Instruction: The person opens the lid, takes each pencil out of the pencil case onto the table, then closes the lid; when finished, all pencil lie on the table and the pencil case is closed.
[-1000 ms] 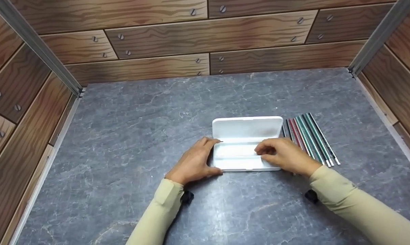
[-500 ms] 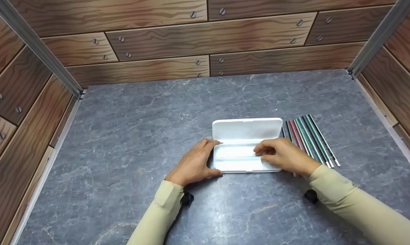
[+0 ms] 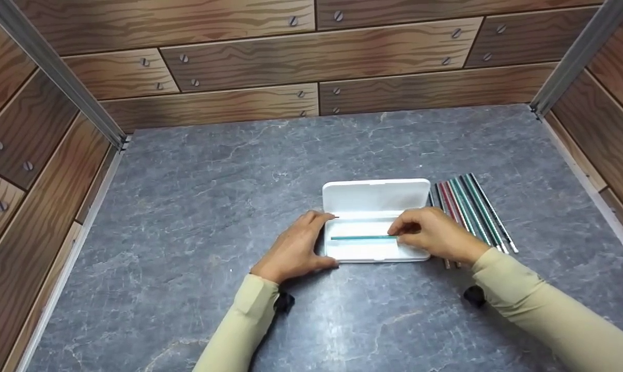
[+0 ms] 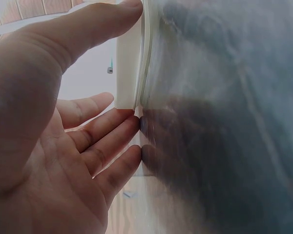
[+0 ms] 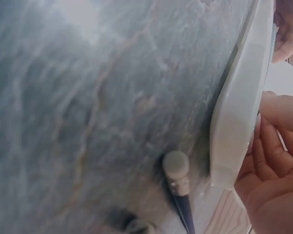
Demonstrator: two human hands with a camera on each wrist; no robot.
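Observation:
A white pencil case (image 3: 376,205) lies with its lid raised and its inside facing up. My left hand (image 3: 296,248) holds its left end, the thumb at the front edge and the fingertips by the back corner. In the left wrist view the fingers (image 4: 115,131) touch the case's end wall. My right hand (image 3: 435,235) pinches a green pencil (image 3: 360,237) near its right part, over the middle of the case. The pencil lies lengthwise, pointing left; its right end is hidden by the hand. Whether it touches the case floor I cannot tell.
Right of the case, several pencils (image 3: 477,209) in green, red and black lie side by side, partly behind my right hand. In the right wrist view a dark pencil's eraser end (image 5: 176,165) sits close to the case. Wood-patterned walls (image 3: 249,62) enclose the grey marbled table (image 3: 213,170).
A green pencil now shows clearly under my right hand, where only a pale line was visible before. The right hand has shifted slightly; the left hand stays put on the case.

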